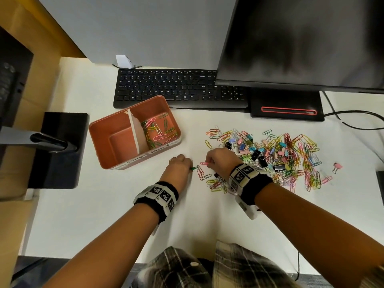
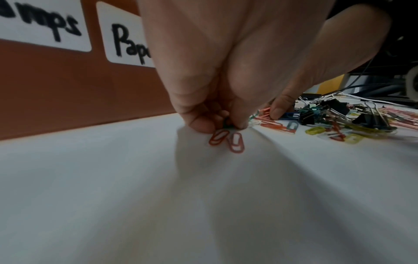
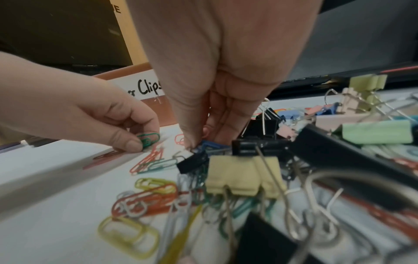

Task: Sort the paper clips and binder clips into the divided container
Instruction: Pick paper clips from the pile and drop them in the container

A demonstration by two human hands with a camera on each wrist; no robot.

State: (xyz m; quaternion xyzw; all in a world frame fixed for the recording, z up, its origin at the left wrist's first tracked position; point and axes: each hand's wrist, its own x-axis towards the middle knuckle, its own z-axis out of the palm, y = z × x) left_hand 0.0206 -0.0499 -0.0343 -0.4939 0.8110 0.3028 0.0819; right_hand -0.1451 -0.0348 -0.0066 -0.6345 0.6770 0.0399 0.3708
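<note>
White desk surface (image 1: pixel 104 215) runs under everything, with a black keyboard (image 1: pixel 176 88) and a monitor (image 1: pixel 301 42) at the far edge. On your left sits the orange divided container (image 1: pixel 99 129): its left compartment holds nothing you can see, while its right compartment holds a heap of coloured paper clips (image 1: pixel 160 132). White labels on its near wall read partly "Paper Clips" (image 3: pixel 144 87).

Just right of the container, your left hand (image 1: pixel 179 169) rests knuckles-up on the desk, fingers curled tight, thumb and forefinger pinching a green paper clip (image 3: pixel 148 140). In the left wrist view two red paper clips (image 2: pixel 227 140) lie on the desk right at those fingertips.

Next over, your right hand (image 1: pixel 220 160) is bent down at the near-left edge of the pile, fingers drawn together. A pink paper clip (image 1: pixel 204 163) sits at its fingertips, though the wrist view does not settle whether you actually grip it.

Farther right spreads the mixed pile of paper clips and binder clips (image 1: pixel 270 154), pastel and black clips tangled together. One pink binder clip (image 1: pixel 337 166) lies apart at the far right.
</note>
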